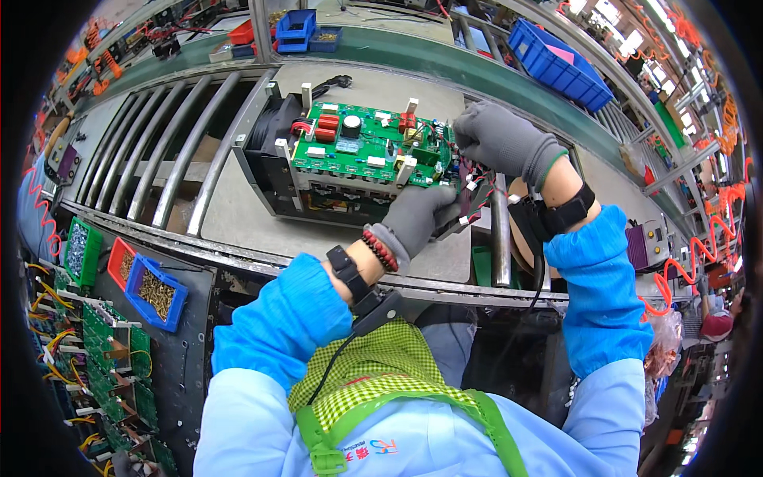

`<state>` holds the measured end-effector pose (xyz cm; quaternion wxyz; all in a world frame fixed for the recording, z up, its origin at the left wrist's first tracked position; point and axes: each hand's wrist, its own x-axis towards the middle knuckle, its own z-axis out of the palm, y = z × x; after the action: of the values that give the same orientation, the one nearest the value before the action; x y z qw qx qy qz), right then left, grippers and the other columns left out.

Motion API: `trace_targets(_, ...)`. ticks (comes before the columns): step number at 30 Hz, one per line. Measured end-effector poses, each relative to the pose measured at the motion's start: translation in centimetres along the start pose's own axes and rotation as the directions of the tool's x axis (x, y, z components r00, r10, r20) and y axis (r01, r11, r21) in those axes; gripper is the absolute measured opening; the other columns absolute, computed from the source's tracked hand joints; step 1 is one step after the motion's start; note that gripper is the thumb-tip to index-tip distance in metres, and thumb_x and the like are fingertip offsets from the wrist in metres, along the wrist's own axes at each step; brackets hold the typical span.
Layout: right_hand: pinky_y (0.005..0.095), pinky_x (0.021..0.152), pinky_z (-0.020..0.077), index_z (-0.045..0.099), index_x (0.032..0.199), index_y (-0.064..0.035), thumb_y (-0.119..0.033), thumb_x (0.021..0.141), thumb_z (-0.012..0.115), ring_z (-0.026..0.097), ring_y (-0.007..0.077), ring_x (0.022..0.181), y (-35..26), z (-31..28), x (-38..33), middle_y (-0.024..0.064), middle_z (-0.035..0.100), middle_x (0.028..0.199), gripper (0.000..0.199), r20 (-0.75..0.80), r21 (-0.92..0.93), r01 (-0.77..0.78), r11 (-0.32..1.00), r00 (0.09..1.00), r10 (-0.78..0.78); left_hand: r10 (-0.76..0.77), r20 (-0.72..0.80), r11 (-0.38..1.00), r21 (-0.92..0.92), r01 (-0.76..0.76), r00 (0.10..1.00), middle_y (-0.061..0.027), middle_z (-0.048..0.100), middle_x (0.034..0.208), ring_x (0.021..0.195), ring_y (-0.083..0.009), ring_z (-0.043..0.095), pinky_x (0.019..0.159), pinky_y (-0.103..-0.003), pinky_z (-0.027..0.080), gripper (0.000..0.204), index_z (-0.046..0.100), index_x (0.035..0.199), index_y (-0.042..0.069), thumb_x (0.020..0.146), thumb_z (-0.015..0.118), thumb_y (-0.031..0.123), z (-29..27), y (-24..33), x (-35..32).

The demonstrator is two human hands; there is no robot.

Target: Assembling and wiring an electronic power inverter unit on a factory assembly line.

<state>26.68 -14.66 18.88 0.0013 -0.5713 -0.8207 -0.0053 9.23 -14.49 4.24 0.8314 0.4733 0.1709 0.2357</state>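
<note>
A black open-topped device housing (270, 163) stands on the grey work plate (238, 215), with a green circuit board (358, 147) mounted on top. My left hand (417, 215), in a grey glove, grips the near right corner of the unit, where thin red and black wires (477, 187) with small white connectors hang out. My right hand (501, 143), also in a grey glove, is closed on the wires at the board's right edge. Both forearms wear blue sleeve covers and black wrist straps.
Metal roller rails (159, 151) lie to the left of the plate. Small bins with brass screws (155, 290) and a rack of green circuit boards (111, 358) sit at lower left. Blue bins (560, 67) stand on the far green conveyor. Coiled orange hoses (699, 254) hang at right.
</note>
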Motion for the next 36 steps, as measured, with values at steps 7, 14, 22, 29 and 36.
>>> trace_targets(7, 0.0418, 0.083, 0.0485, 0.066, 0.083, -0.0025, -0.011, 0.074, 0.064, 0.059, 0.0343, 0.088, 0.3, 0.9, 0.4, 0.0157, 0.062, 0.085, 0.012, 0.160, -0.091, -0.158, 0.983, 0.972, 0.171, -0.132, -0.075, 0.851, -0.520, 0.074, 0.988, -0.0149, 0.062, 0.099, 0.085, -0.0209, 0.065, 0.078, -0.028, 0.056, 0.014, 0.056, 0.102, -0.007, 0.094, 0.052, 0.003, 1.4, 0.6, -0.1)
trace_targets(14, 0.0422, 0.083, 0.0484, 0.067, 0.085, -0.0027, -0.011, 0.071, 0.063, 0.059, 0.0345, 0.088, 0.7, 0.9, -0.2, 0.0157, 0.063, 0.087, 0.016, 0.084, -0.011, -0.006, 1.000, 0.996, 0.007, -0.116, -0.075, 0.833, -0.550, 0.056, 0.990, -0.0161, 0.062, 0.102, 0.087, -0.0216, 0.065, 0.078, -0.028, 0.057, 0.014, 0.055, 0.103, -0.008, 0.094, 0.052, 0.003, 1.5, 0.6, 0.1)
trace_targets(22, 0.0404, 0.077, 0.0506, 0.068, 0.088, -0.0010, -0.007, 0.069, 0.063, 0.062, 0.0347, 0.080, 0.5, 0.4, 0.9, 0.0171, 0.065, 0.082, 0.020, 0.155, -0.008, -0.026, 1.000, 0.988, 0.027, -0.120, -0.062, 0.853, -0.517, 0.071, 0.991, -0.0165, 0.062, 0.106, 0.093, -0.0221, 0.064, 0.080, -0.028, 0.057, 0.017, 0.055, 0.104, -0.009, 0.094, 0.054, 0.004, 1.2, 0.5, 0.0)
trace_targets(29, 0.0393, 0.079, 0.0513, 0.070, 0.092, -0.0024, -0.006, 0.069, 0.063, 0.064, 0.0335, 0.082, 0.1, 0.3, 2.0, 0.0171, 0.067, 0.086, 0.024, 0.242, 0.042, -0.143, 0.989, 0.962, 0.129, -0.059, -0.044, 0.894, -0.446, 0.034, 0.997, -0.0164, 0.063, 0.104, 0.088, -0.0207, 0.064, 0.079, -0.027, 0.056, 0.017, 0.056, 0.105, -0.009, 0.093, 0.053, 0.003, 0.9, 0.4, 0.1)
trace_targets(36, 0.0382, 0.082, 0.0505, 0.070, 0.090, -0.0012, -0.010, 0.071, 0.068, 0.063, 0.0299, 0.084, 0.9, -0.2, 1.3, 0.0147, 0.066, 0.087, 0.021, 0.074, 0.116, 0.007, 0.993, 0.997, -0.016, -0.035, -0.011, 0.848, -0.529, 0.024, 0.999, -0.0164, 0.063, 0.108, 0.093, -0.0216, 0.065, 0.080, -0.028, 0.056, 0.018, 0.056, 0.107, -0.008, 0.093, 0.054, 0.004, 0.6, 0.8, -0.1)
